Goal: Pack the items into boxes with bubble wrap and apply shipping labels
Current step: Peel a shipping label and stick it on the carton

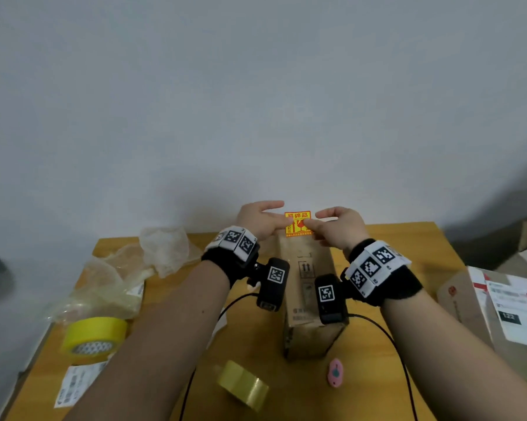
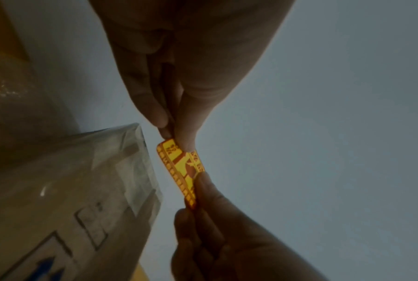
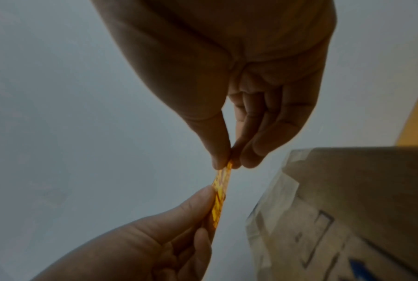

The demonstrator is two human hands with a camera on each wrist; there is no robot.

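A yellow and red fragile sticker (image 1: 298,223) is held upright in the air over the far end of a long cardboard box (image 1: 309,299) that lies on the wooden table (image 1: 423,238). My left hand (image 1: 282,221) pinches the sticker's left edge between thumb and fingers. My right hand (image 1: 310,222) pinches its right edge. In the left wrist view the sticker (image 2: 179,167) hangs between both pinches beside the box (image 2: 70,199). The right wrist view shows the sticker (image 3: 221,190) edge-on, close to the taped box end (image 3: 347,190).
Left of the box lie crumpled bubble wrap and plastic bags (image 1: 165,250), a yellow tape roll (image 1: 93,337) and a printed label sheet (image 1: 77,381). A clear tape roll (image 1: 244,384) and a pink cutter (image 1: 335,372) sit near the front. Labelled parcels (image 1: 499,311) stand at right.
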